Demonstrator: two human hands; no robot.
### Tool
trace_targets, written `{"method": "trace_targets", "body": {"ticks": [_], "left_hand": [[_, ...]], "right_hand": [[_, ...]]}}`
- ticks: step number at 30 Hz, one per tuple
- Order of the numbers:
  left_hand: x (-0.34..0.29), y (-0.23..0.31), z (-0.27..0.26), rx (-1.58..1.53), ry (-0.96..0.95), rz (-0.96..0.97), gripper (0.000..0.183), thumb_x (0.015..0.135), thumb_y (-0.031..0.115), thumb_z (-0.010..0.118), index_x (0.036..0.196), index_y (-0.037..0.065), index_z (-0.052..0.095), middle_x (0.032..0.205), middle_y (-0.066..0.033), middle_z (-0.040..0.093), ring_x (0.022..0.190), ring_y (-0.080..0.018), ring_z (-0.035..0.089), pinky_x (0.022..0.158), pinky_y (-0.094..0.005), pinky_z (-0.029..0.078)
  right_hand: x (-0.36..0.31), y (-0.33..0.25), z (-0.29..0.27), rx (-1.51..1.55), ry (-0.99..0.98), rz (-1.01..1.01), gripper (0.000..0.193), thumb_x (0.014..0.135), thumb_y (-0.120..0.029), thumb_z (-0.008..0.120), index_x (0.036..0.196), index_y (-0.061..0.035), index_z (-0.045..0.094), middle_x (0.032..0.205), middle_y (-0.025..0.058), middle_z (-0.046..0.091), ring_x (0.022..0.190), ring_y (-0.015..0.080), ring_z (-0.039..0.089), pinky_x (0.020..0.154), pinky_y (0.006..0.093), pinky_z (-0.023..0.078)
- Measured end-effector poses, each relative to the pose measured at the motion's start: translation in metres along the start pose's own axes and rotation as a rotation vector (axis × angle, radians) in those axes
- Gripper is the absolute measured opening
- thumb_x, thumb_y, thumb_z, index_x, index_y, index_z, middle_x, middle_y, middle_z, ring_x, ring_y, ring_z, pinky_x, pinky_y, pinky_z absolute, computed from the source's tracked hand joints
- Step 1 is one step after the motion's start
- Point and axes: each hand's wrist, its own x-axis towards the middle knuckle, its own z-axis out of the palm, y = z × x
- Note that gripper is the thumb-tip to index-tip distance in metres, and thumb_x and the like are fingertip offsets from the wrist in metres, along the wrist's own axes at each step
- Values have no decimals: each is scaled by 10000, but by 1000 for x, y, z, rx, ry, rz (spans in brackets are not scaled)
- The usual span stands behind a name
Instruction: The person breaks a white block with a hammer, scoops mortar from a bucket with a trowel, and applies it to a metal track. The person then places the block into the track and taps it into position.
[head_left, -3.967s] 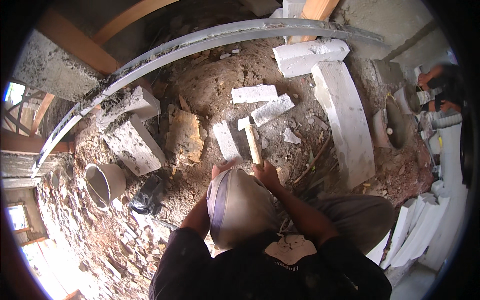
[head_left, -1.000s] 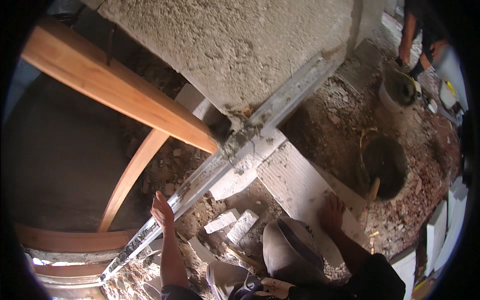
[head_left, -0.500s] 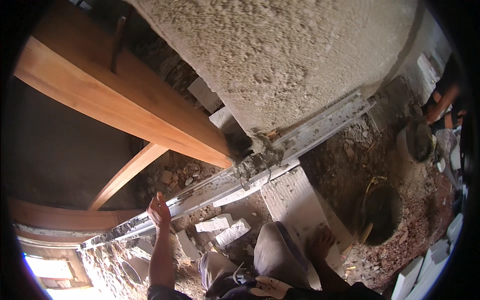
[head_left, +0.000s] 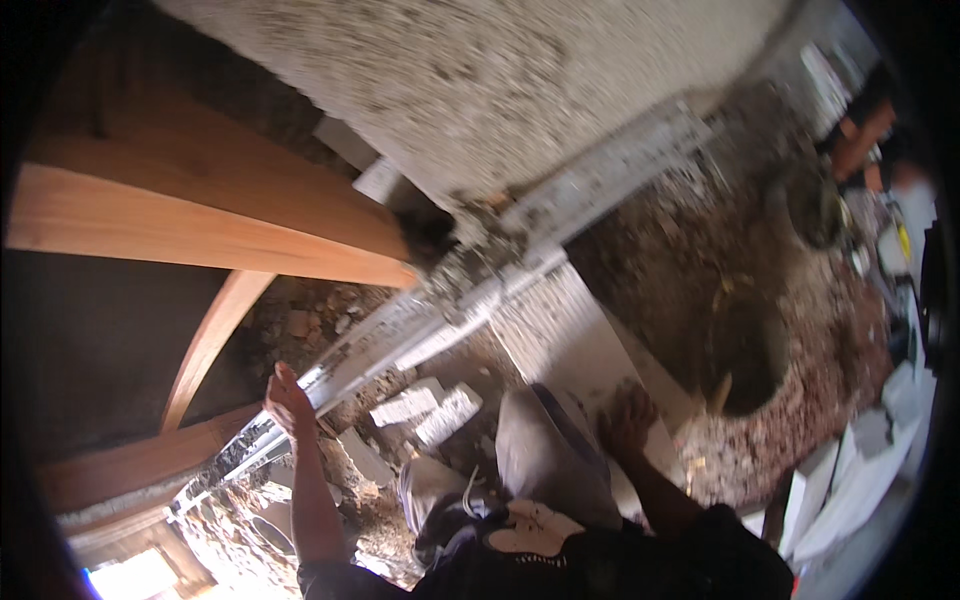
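A long silver metal profile (head_left: 385, 345), smeared with wet mortar, runs slantwise from the lower left up along the foot of a rough plastered wall (head_left: 470, 90). My left hand (head_left: 289, 402) is closed on its near edge, left of a wooden beam. A lump of grey mortar (head_left: 470, 265) sits on the profile where the beam (head_left: 250, 240) meets it. My right hand (head_left: 628, 418), fingers apart, rests on a white block (head_left: 565, 325) beside my knee and holds nothing.
Two white block pieces (head_left: 405, 402) lie on the rubble before my knees. A dark round bucket (head_left: 750, 355) stands at right, with another container (head_left: 815, 215) beyond it. White blocks (head_left: 850, 490) are stacked lower right. Part of another person (head_left: 865, 140) shows far right.
The whole view has shifted and blurred, so the beam, profile and wall sit further up and left. Both my hands keep their places on the profile and the block.
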Motion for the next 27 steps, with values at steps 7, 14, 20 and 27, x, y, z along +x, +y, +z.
{"method": "trace_targets", "body": {"ticks": [7,14,20,27], "left_hand": [[-4,-3,-1,72,-31,43,582,957,460,391,677,-4,602,659,-233,592,621,-425,565,563,-497,399],[-1,-14,0,232,-142,79,751,897,648,286,774,21,682,726,-199,653,721,-422,612,660,-528,425],[1,-13,3,312,-162,25,740,894,637,284,796,26,691,791,-198,664,798,-425,611,719,-519,440],[11,-37,13,376,-139,243,635,980,493,271,857,43,703,808,-177,677,747,-351,649,626,-455,501]], "right_hand": [[-2,-4,-5,-63,-145,107,629,843,-486,555,1345,-127,430,1448,153,299,1322,357,272,1054,561,204],[-3,-4,-8,36,-73,112,602,856,-484,538,1327,-120,447,1419,159,327,1320,354,267,1075,538,198],[-8,16,-85,628,45,146,490,854,-356,605,1227,-52,514,1200,214,529,1137,360,501,968,447,383],[-15,131,-174,543,417,557,387,877,-292,591,1113,12,549,1028,217,598,935,364,597,793,425,477]]}}
